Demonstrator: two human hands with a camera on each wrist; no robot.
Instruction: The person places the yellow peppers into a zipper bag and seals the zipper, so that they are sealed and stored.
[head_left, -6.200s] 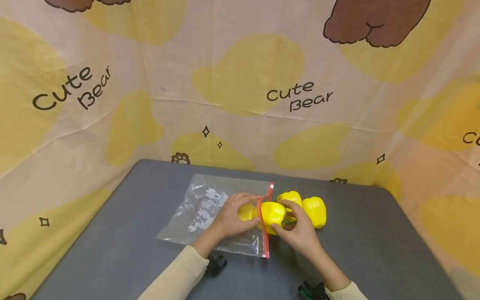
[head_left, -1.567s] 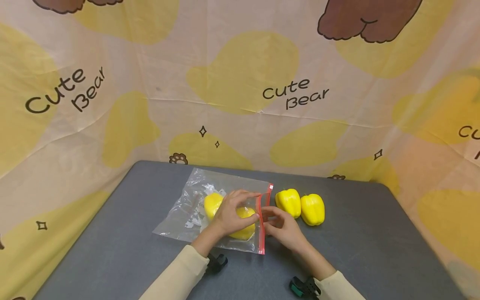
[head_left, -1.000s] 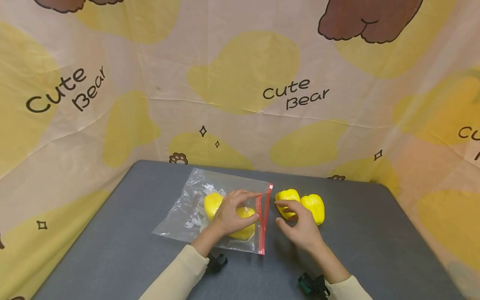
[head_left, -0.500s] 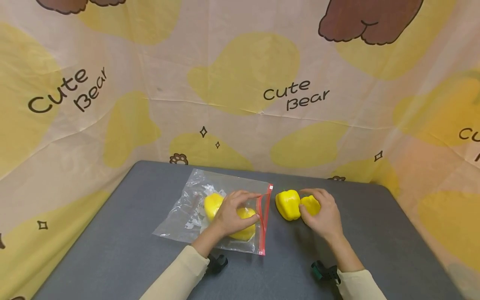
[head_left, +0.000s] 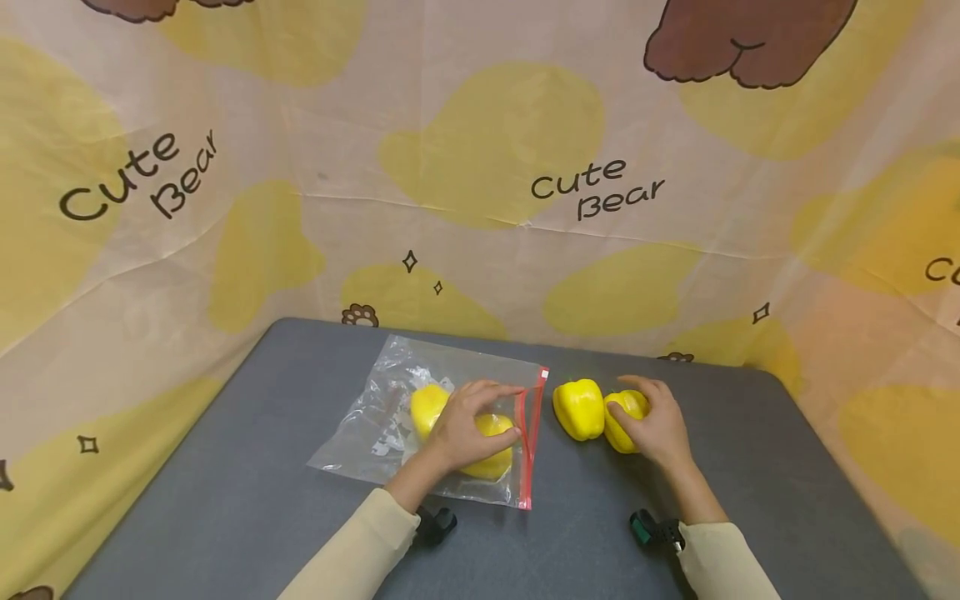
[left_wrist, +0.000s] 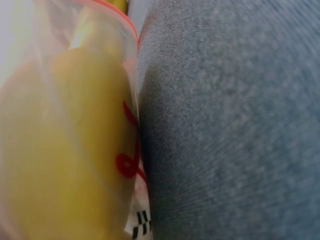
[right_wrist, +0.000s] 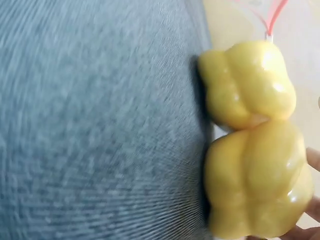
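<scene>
A clear zip bag (head_left: 352,450) with a red-edged mouth lies on the table, two yellow bell peppers inside, one nearer its far end and another bell pepper (head_left: 491,458) by the mouth. My left hand (head_left: 457,429) rests over the bag and holds its mouth edge, thumb and index finger spread along the red strip. Right of the mouth stand two more: a left bell pepper (head_left: 579,410) and, beside it, a right bell pepper (head_left: 621,429). Round this right one my right hand (head_left: 663,429) curls, thumb at its front, fingers behind. The right wrist view shows fingers (right_wrist: 312,207) against that bell pepper (right_wrist: 257,180).
The grey table (head_left: 247,500) backs onto a printed cloth (head_left: 465,275) with bear drawings and yellow patches, which also rises at both sides. Black straps sit at both wrists, below cream sleeves.
The right hand has left the bag's mouth, moved right past the left loose pepper and taken hold of the right one. Earlier it pushed a pepper into the bag. The left hand stays put.
</scene>
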